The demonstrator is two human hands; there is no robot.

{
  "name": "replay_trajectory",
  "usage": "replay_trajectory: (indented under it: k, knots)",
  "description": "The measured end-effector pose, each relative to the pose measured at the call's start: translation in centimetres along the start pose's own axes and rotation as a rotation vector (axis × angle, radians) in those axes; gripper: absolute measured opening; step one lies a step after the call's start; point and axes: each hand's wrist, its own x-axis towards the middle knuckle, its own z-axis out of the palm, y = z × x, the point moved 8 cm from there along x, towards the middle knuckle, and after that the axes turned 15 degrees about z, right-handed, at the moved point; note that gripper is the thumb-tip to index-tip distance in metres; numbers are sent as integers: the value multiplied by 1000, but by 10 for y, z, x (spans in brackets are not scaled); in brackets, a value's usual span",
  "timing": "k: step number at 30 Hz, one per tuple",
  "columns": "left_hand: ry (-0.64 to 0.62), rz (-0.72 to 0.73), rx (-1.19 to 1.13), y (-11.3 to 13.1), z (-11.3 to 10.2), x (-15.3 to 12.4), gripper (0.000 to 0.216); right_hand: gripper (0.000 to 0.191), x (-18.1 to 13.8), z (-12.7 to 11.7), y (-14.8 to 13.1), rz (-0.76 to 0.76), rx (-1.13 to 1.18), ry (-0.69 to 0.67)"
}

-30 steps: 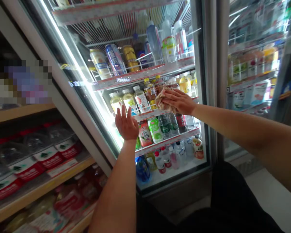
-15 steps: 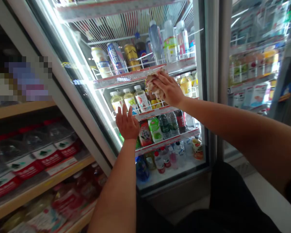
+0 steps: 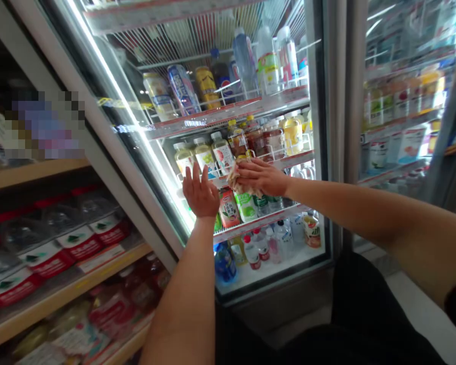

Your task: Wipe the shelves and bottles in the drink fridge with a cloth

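My left hand (image 3: 200, 192) lies flat on the glass door (image 3: 228, 147) of a drinks fridge, fingers stretched up and holding nothing. My right hand (image 3: 261, 177) presses a crumpled beige cloth (image 3: 236, 178) against the same glass, just right of the left hand, at the height of the middle shelf. Its fingers lie pressed over the cloth. Behind the glass stand rows of bottles (image 3: 222, 152) and cans (image 3: 182, 90) on wire shelves.
On the left are wooden shelves (image 3: 30, 172) with packaged goods in red-and-white wrappers (image 3: 79, 243). A second fridge door (image 3: 403, 101) with drinks stands on the right, past a grey frame (image 3: 340, 126). Pale floor (image 3: 421, 309) shows at the lower right.
My right hand has swept the cloth over the glass, up to the upper shelf and then down and left to beside my left hand. The left hand has stayed put.
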Motion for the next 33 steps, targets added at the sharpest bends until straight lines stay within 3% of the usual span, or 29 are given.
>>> replay_trajectory:
  k: [5, 14, 23, 28, 33]
  knots:
    - [13, 15, 14, 1, 0, -1, 49, 47, -6, 6, -6, -53, -76, -24]
    - [40, 62, 41, 1, -2, -3, 49, 43, -3, -7, 0, -194, -185, -8]
    - [54, 71, 42, 3, -3, -3, 49, 49, 3, -31, 24, -12, -149, 61]
    - [18, 32, -8, 0, -1, -3, 50, 54, -7, -26, 26, 53, -104, 88]
    - [10, 27, 11, 1, -2, -2, 50, 48, -25, -12, 22, 11, -111, 66]
